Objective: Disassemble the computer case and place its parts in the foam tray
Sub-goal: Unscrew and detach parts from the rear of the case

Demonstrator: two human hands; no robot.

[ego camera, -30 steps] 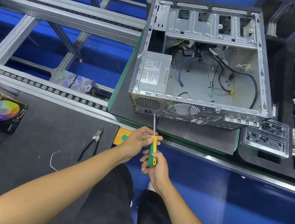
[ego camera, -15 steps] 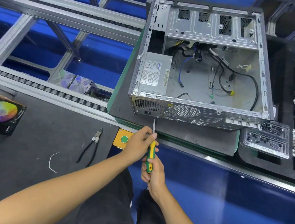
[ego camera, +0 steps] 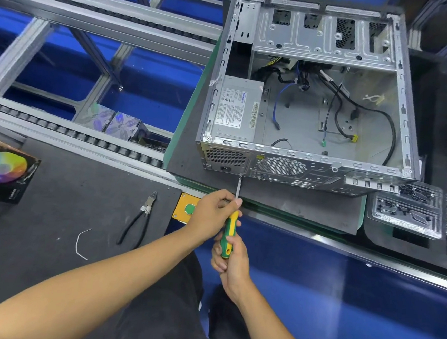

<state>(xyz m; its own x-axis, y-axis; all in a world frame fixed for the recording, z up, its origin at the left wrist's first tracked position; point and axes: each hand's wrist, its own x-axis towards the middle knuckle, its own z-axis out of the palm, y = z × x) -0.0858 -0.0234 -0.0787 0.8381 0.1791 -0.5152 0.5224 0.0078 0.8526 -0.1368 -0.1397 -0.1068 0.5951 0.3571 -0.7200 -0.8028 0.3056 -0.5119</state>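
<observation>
Both hands grip the green-and-yellow screwdriver: the left hand at the handle top, the right hand around its base. The tip meets the rear panel of the open computer case on the dark foam mat.

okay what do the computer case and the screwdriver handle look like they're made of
Computer case: looks like bare sheet metal, dull silver-grey, with stamped ribs and punched vent holes. Screwdriver handle: probably smooth moulded plastic, going by its glossy yellow and green; the thin shaft looks like bright steel.
</observation>
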